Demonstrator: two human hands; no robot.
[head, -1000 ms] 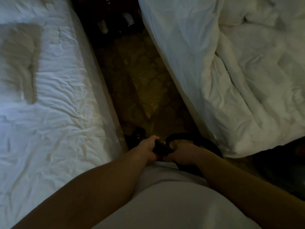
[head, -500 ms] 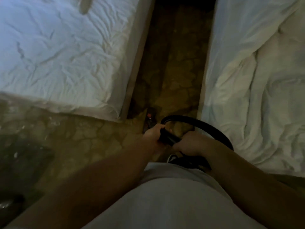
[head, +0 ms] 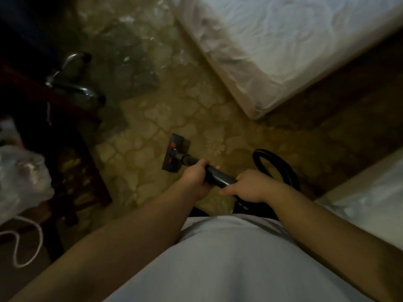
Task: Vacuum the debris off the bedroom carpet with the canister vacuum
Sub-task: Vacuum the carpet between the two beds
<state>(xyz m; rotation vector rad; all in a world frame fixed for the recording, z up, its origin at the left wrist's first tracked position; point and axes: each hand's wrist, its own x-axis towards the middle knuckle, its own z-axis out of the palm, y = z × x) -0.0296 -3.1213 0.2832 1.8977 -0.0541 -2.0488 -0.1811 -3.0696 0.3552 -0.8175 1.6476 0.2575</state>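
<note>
Left hand (head: 196, 178) and right hand (head: 253, 186) both gripping black vacuum wand (head: 219, 176), floor head (head: 175, 152) on patterned carpet (head: 196, 118)

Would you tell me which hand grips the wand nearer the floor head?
The left hand; the right hand grips the wand farther back, by the hose.

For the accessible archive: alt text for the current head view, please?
A person's left hand and right hand grip a black vacuum wand whose floor head rests on the patterned carpet. White debris lies farther ahead, near the corner of a white bed; the black hose loops by the right hand.
</note>
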